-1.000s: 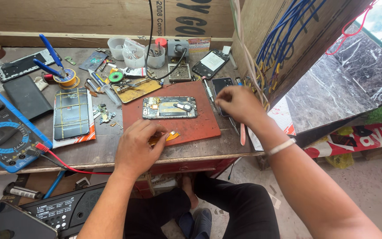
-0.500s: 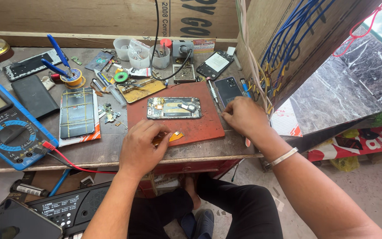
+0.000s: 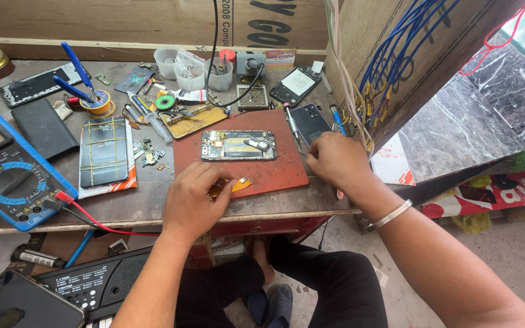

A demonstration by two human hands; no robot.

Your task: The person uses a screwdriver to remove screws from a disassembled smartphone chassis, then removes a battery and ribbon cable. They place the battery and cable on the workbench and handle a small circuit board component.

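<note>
An opened phone [image 3: 238, 145] lies with its insides up on a red mat [image 3: 274, 173]. My left hand [image 3: 194, 199] rests on the mat's near edge, and its fingertips pinch a small orange pick [image 3: 240, 184]. At the mat's right edge my right hand [image 3: 335, 161] is curled around a thin tool. The tool's reddish end [image 3: 339, 194] shows below the palm. A dark phone back [image 3: 310, 123] lies just beyond that hand.
A blue multimeter [image 3: 7, 179] with a red lead sits at the left. Beside it are a phone on a red box [image 3: 104, 152], a black phone [image 3: 45, 129], blue tweezers, small plastic cups [image 3: 191, 68] and another phone [image 3: 296, 85]. A board with blue wires [image 3: 396, 54] stands on the right. A keyboard [image 3: 86, 285] lies below the bench.
My right hand has drawn back from the far right side of the mat to its near right edge. The left hand has stayed on the orange pick.
</note>
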